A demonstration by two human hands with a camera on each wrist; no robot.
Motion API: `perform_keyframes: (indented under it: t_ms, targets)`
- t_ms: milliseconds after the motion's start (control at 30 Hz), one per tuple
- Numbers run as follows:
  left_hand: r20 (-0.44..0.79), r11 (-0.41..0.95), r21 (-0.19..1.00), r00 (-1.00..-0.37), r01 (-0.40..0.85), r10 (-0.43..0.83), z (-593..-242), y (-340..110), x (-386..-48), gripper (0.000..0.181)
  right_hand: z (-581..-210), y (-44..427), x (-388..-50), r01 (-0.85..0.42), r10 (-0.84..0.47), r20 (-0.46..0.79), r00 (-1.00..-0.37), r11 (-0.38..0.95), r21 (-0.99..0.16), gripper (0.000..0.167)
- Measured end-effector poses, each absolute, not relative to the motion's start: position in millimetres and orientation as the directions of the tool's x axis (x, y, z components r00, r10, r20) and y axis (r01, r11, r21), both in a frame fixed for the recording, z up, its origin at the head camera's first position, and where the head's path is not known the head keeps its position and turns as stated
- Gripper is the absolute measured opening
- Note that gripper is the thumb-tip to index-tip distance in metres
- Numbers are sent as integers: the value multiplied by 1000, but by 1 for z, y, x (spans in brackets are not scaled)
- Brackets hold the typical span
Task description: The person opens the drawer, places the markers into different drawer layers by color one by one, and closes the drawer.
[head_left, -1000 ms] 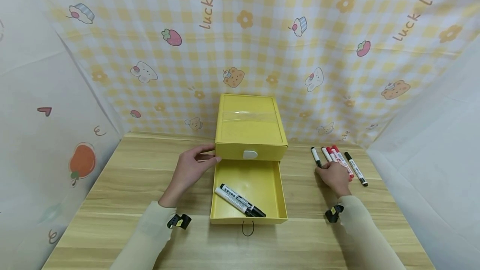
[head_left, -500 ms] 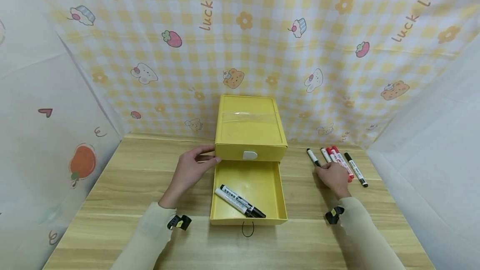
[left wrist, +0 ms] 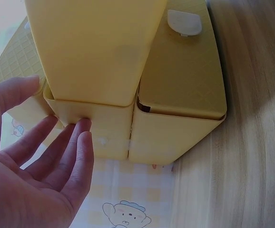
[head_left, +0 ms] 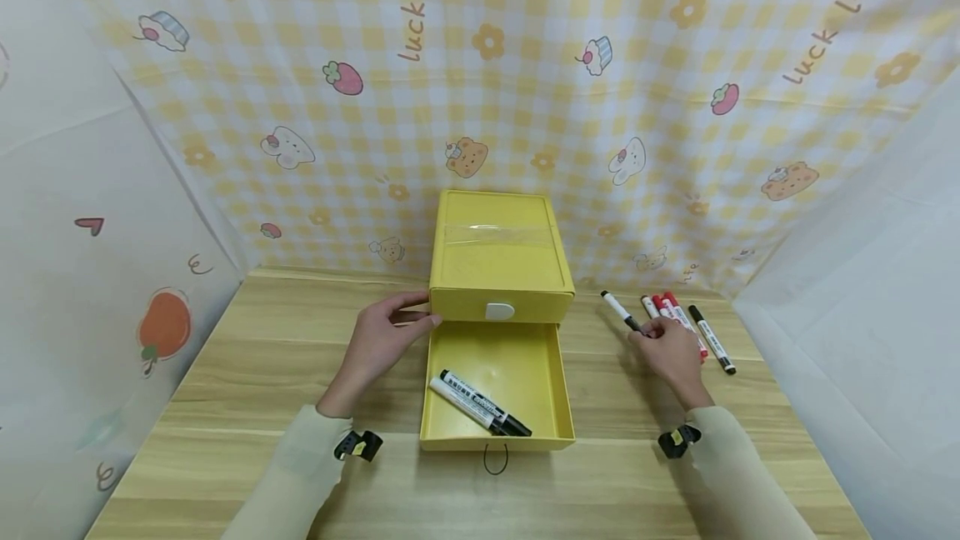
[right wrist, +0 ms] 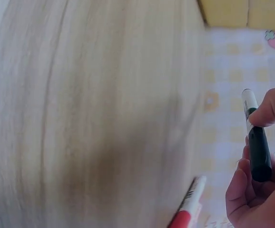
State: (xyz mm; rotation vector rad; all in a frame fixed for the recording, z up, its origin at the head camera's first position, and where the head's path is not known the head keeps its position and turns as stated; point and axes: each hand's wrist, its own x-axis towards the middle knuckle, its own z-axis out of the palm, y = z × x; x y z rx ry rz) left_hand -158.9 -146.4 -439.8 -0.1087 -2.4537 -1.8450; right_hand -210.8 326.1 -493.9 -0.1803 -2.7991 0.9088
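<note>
Right hand [head_left: 669, 357] pinches slim white-and-black marker [head_left: 619, 308] between thumb and fingers, barrel jutting past fingertips. Left hand [head_left: 381, 337]: fingers loosely spread, touching side of yellow boxy drawer unit [head_left: 501, 261].

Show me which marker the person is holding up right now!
The dark-capped white marker pinched in the right hand. The others aren't held: two markers lie in the open yellow drawer, the rest on the wooden table.

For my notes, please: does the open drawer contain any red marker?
No, the two markers lying in the drawer are black and white.
</note>
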Motion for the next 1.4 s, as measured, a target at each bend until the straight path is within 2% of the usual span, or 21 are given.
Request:
perform_keyframes:
  t_ms: [300, 600, 833, 1400]
  targets:
    - [101, 277, 956, -995, 101, 13, -440, -147, -159, 47, -475, 317, -201, -77, 82, 250, -965, 821, -566, 15]
    - [99, 276, 956, -995, 99, 13, -440, -147, -159, 48, -452, 301, -188, -129, 31, 272, -962, 824, -551, 12]
    - [100, 276, 956, -995, 101, 16, -440, -147, -159, 47, -441, 291, -179, -185, 9, 342, -940, 827, -531, 9]
    - [97, 276, 956, -995, 97, 13, -439, -147, -158, 48, -416, 281, -146, -339, -115, 448, -887, 821, -460, 16]
